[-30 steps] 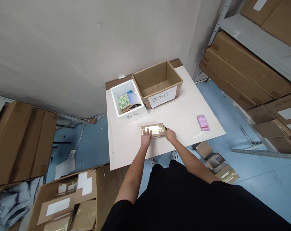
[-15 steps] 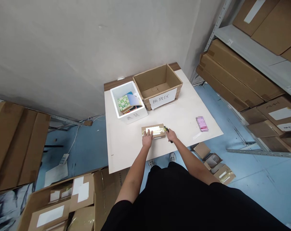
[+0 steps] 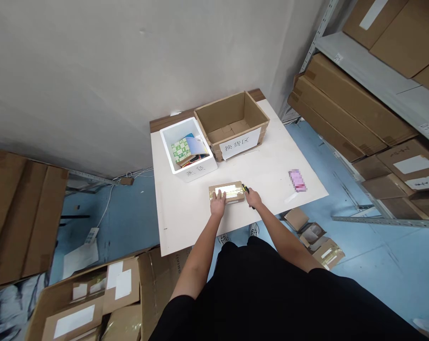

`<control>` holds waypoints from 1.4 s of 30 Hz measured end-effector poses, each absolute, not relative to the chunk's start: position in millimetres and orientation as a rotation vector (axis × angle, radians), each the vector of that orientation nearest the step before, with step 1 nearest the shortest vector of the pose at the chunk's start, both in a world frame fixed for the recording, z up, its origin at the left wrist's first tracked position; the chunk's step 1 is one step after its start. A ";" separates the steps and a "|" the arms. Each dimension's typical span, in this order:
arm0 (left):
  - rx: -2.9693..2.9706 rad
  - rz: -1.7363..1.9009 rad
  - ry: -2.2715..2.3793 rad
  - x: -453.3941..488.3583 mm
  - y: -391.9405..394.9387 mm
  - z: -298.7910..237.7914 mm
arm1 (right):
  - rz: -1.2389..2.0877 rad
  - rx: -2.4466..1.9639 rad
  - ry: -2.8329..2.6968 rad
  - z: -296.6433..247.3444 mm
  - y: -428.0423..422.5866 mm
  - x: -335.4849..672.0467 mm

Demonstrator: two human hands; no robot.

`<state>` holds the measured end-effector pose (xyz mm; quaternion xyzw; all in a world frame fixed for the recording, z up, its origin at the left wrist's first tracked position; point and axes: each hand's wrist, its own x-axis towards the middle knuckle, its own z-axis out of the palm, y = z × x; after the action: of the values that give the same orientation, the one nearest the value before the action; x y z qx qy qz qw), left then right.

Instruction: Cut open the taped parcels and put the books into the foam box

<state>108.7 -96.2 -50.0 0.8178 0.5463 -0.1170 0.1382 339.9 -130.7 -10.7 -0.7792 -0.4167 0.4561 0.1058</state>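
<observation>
Compared with 1 second ago, more of the cutter shows in the right hand: its dark back end now pokes out below the fingers, while its front end stays beside the right end of the parcel. Whether the blade touches the cardboard is too small to tell. The right fingers are closed around the cutter. The left hand lies as before on the parcel's near left part, fingers spread over the top beside the white label, resting on it without gripping round it.

The parcel, crossed by shiny tape, lies near the front edge of the white surface. Behind it, apart, 2 containers take up the far part: a white foam box with colourful flat items inside, and, just right of it, a brown carton with a handwritten sign. A blurred pink item lies well to the right. Opened small boxes lie on the floor at right, near a loaded shelf; a big carton of parcels stands lower left.
</observation>
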 end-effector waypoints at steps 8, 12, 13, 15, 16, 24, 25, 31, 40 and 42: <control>2.341 -0.286 1.578 108.4 -98.3 -52.7 | 1.314 -2.327 -1.216 -12.7 -132.4 335.1; 2.345 -0.282 1.573 108.7 -98.7 -53.4 | 1.313 -2.345 -1.249 -11.4 -130.6 337.3; 2.347 -0.284 1.571 108.8 -98.7 -53.4 | 1.315 -2.358 -1.252 -11.2 -130.1 337.3; 2.345 -0.285 1.572 108.9 -98.6 -53.9 | 1.315 -2.385 -1.256 -11.5 -129.1 336.3; 2.341 -0.283 1.574 108.9 -98.5 -54.3 | 1.305 -2.400 -1.263 -12.1 -128.7 335.5; 2.333 -0.291 1.585 109.4 -97.6 -57.8 | 1.270 -2.459 -1.320 -16.7 -121.3 333.1; 2.332 -0.294 1.587 109.9 -97.6 -57.6 | 1.303 -2.448 -1.300 -16.3 -119.9 333.8; 2.315 -0.315 1.594 112.4 -100.1 -54.6 | 1.378 -2.460 -1.260 -14.1 -121.8 336.2; 2.291 -0.277 1.608 113.1 -103.6 -58.4 | 1.367 -2.515 -1.276 -2.4 -137.7 332.4; 2.284 -0.289 1.615 114.5 -101.5 -57.0 | 1.392 -2.518 -1.265 0.6 -146.0 329.5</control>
<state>114.5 -101.5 -57.0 0.8013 0.5665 -0.1013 0.1638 329.5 -146.0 0.6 -0.8011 -0.4024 0.4430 -0.0007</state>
